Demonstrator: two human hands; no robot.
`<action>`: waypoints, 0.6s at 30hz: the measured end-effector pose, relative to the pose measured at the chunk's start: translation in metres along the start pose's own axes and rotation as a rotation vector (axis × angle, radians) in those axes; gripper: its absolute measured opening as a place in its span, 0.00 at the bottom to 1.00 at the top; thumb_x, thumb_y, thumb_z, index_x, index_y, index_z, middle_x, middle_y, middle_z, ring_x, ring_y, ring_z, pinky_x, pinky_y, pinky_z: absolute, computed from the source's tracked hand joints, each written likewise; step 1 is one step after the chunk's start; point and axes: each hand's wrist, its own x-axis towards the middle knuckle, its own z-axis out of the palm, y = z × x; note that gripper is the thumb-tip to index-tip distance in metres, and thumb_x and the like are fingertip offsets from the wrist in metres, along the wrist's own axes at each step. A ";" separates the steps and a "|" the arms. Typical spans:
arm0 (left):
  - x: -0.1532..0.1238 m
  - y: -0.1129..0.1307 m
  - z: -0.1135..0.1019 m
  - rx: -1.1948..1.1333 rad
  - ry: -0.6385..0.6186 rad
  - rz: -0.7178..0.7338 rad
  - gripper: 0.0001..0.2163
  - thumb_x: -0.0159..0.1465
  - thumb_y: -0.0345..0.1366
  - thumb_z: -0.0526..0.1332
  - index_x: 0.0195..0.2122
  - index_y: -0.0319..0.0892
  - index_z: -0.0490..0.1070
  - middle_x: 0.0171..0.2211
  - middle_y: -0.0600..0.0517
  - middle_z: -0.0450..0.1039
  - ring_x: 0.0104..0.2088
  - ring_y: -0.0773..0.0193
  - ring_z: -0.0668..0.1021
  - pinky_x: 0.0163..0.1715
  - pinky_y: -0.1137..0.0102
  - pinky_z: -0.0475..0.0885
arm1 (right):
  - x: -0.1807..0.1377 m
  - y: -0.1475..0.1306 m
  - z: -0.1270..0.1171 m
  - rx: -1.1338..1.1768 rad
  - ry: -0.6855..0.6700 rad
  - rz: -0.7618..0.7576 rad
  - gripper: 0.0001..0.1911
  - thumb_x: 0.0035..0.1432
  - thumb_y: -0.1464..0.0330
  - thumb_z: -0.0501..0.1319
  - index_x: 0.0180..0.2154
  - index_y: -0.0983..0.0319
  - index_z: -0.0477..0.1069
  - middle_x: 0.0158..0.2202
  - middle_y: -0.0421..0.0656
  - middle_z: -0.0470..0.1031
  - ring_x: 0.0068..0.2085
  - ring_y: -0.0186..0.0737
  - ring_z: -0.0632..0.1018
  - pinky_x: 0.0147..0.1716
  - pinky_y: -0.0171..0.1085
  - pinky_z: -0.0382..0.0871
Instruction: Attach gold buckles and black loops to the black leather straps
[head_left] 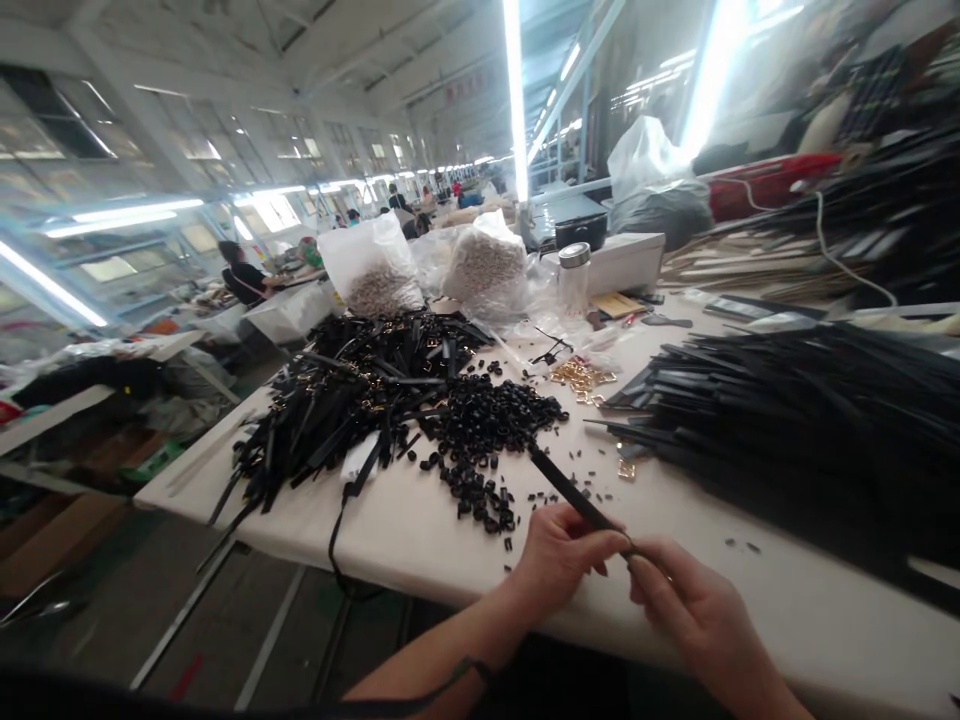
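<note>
A black strap (568, 487) is held between my two hands over the table's front part, its free end pointing up and left toward the pile of small black loops (487, 415). My left hand (559, 550) pinches it with thumb and fingers near its lower end. Close against it, my right hand (690, 595) is closed on that lower end, where a small bit of metal seems to show; my fingers hide most of it. Several gold-coloured buckles (583, 378) lie beyond, and one more buckle (626, 467) lies nearer my hands.
To the left is a heap of black straps with gold buckles (322, 420); on the right, a large stack of black strips (787, 430). Clear bags of small beige pieces (487, 265), a lidded jar (574, 275) and a white box (630, 260) stand at the back. A distant person (244, 275) works left.
</note>
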 end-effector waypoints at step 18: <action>0.006 0.104 -0.164 0.000 0.732 0.366 0.24 0.46 0.54 0.73 0.27 0.39 0.68 0.18 0.59 0.67 0.16 0.76 0.67 0.16 0.79 0.61 | 0.005 0.006 -0.001 0.225 0.175 0.164 0.17 0.56 0.52 0.65 0.38 0.58 0.76 0.30 0.43 0.81 0.29 0.38 0.80 0.35 0.32 0.77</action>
